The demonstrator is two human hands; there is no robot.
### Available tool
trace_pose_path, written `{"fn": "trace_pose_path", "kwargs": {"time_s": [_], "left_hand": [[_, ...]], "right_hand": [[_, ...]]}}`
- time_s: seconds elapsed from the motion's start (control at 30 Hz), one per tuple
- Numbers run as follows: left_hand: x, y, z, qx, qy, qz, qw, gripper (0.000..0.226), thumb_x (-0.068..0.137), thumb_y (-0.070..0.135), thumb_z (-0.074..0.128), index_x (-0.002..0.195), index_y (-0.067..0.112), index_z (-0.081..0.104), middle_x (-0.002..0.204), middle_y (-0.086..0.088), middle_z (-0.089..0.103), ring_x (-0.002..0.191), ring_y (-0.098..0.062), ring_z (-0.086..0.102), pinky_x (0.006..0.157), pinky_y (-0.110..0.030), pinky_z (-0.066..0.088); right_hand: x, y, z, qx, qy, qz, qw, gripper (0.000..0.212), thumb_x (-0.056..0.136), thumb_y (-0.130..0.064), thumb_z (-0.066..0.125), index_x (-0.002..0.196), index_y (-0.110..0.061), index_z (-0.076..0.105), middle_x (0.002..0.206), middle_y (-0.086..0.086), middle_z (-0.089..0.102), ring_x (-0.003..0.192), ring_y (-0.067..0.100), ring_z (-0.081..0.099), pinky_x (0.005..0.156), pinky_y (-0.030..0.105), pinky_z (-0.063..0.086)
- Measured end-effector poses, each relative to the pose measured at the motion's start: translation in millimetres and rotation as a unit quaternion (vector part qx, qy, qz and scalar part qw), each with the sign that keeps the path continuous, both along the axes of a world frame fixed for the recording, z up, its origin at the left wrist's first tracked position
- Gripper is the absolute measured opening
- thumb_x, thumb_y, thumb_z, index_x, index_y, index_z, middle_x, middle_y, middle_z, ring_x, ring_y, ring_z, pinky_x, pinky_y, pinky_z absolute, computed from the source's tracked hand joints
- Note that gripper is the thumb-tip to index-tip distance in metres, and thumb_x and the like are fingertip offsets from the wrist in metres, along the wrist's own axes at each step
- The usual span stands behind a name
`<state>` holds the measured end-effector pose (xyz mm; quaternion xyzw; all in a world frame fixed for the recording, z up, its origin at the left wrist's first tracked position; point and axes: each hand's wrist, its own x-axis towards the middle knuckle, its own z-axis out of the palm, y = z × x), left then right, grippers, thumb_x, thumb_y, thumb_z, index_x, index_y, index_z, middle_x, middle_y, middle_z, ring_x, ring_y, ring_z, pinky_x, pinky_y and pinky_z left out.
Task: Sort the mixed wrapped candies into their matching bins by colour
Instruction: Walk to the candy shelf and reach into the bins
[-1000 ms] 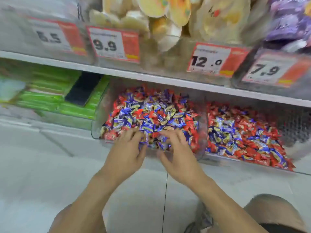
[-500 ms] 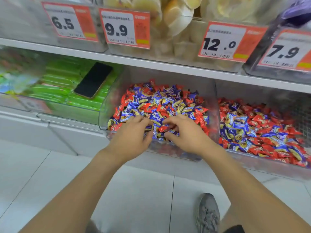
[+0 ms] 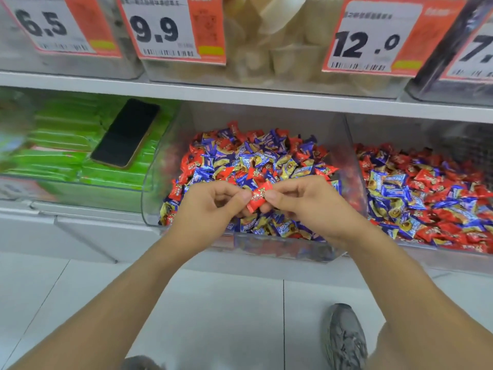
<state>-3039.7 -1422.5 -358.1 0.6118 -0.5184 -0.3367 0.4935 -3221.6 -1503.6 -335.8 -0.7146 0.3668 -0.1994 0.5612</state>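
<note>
At the far left, a clear bin holds green packets (image 3: 66,145) with a dark phone (image 3: 126,133) lying on top of them. Next along the shelf (image 3: 240,93) sits the middle bin (image 3: 170,145), heaped with red and blue wrapped candies mixed together. Over its front edge the left hand (image 3: 210,206) and the right hand (image 3: 306,201) meet, fingers curled, and between them they pinch one red candy (image 3: 258,196) — each hand holds an end of the wrapper, just above the pile. Whether the left hand hides more candies in its palm I cannot tell; the curled fingers cover it. To the right, the right bin (image 3: 358,166) holds the same red-and-blue mix, so neither bin yet reads as one colour.

The risk from here is in the hold itself: a pinch on slick wrapper ends could slip or pull the twist open, and the candy would drop back into the heap and be lost among its likes. Because both bins look alike, the red piece could also be put into the wrong one — a slip that would undo the sort.
</note>
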Motion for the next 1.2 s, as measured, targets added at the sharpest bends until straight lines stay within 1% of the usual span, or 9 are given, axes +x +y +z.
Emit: {"fn": "trace_pose_path", "kwargs": {"time_s": [0.2,0.27,0.37,0.53,0.67,0.77,0.93,1.07,1.2], "left_hand": [[5,17,1,-0.016,-0.017,0.035,0.999,0.016,0.091,0.018,0.067,0.078,0.015,0.075,0.068,0.003,0.072,0.064,-0.008,0.067,0.066,-0.018,0.050],[6,28,0,-0.029,-0.079,0.045,0.995,0.014,0.092,0.019,0.066,0.084,0.018,0.077,0.073,0.010,0.072,0.071,-0.004,0.065,0.069,-0.016,0.047],[7,51,0,-0.095,-0.195,0.167,0.962,0.008,0.091,0.020,0.064,0.092,0.024,0.071,0.084,0.020,0.065,0.082,-0.002,0.056,0.074,-0.012,0.041],[21,92,-13,-0.002,0.019,0.352,0.936,0.013,0.087,0.012,0.063,0.098,0.014,0.056,0.085,0.003,0.060,0.072,-0.002,0.056,0.068,-0.012,0.043],[25,106,-39,0.161,0.202,0.306,0.916,0.061,0.066,0.034,0.075,0.117,0.014,0.046,0.104,-0.002,0.058,0.093,-0.018,0.061,0.094,-0.042,0.051],[21,106,-46,0.139,0.309,0.269,0.902,0.049,0.084,0.020,0.075,0.123,0.002,0.051,0.119,-0.016,0.063,0.107,-0.023,0.064,0.088,-0.039,0.055],[14,97,-43,0.109,0.311,0.222,0.918,0.014,0.093,0.022,0.065,0.096,0.009,0.062,0.087,-0.011,0.066,0.080,-0.022,0.065,0.076,-0.034,0.055],[14,96,-47,0.097,0.270,0.189,0.939,0.014,0.093,0.020,0.064,0.083,0.011,0.066,0.069,-0.003,0.059,0.064,-0.017,0.055,0.063,-0.027,0.051],[18,99,-51,0.083,0.239,0.153,0.955,0.014,0.095,0.017,0.061,0.085,0.008,0.066,0.073,-0.007,0.067,0.068,-0.018,0.065,0.068,-0.028,0.055]], "right_hand": [[15,16,-2,0.029,-0.032,-0.024,0.999,0.014,0.097,-0.019,0.062,0.091,-0.011,0.072,0.067,-0.010,0.068,0.055,0.000,0.051,0.054,0.013,0.041],[22,24,-3,-0.013,-0.053,-0.020,0.998,0.001,0.090,-0.015,0.070,0.090,-0.015,0.068,0.074,-0.009,0.069,0.063,0.003,0.060,0.061,0.015,0.047],[33,33,-2,-0.036,-0.100,-0.065,0.992,0.011,0.089,-0.007,0.070,0.091,-0.011,0.060,0.083,0.007,0.070,0.067,0.018,0.069,0.061,0.023,0.053],[37,60,2,0.010,-0.155,-0.053,0.986,0.010,0.095,-0.004,0.061,0.094,-0.007,0.053,0.091,0.018,0.063,0.074,0.033,0.073,0.066,0.043,0.062],[39,77,-5,-0.022,-0.110,-0.046,0.993,0.005,0.097,-0.007,0.059,0.100,-0.008,0.056,0.086,0.011,0.060,0.057,0.014,0.065,0.051,0.027,0.053],[39,84,-12,-0.051,-0.053,-0.031,0.997,0.014,0.097,-0.010,0.060,0.110,-0.010,0.064,0.075,0.004,0.058,0.049,0.004,0.056,0.047,0.018,0.044],[45,87,-10,-0.008,-0.029,-0.027,0.999,0.028,0.084,-0.012,0.076,0.107,-0.006,0.060,0.075,0.015,0.072,0.058,0.022,0.069,0.051,0.027,0.055],[45,83,-3,-0.021,-0.020,-0.035,0.999,0.014,0.082,-0.011,0.077,0.087,-0.001,0.069,0.070,0.019,0.072,0.051,0.017,0.068,0.044,0.019,0.049],[38,75,1,-0.031,0.016,-0.004,0.999,0.006,0.090,-0.009,0.070,0.095,-0.007,0.072,0.071,0.013,0.073,0.056,0.016,0.068,0.049,0.022,0.053]]}}
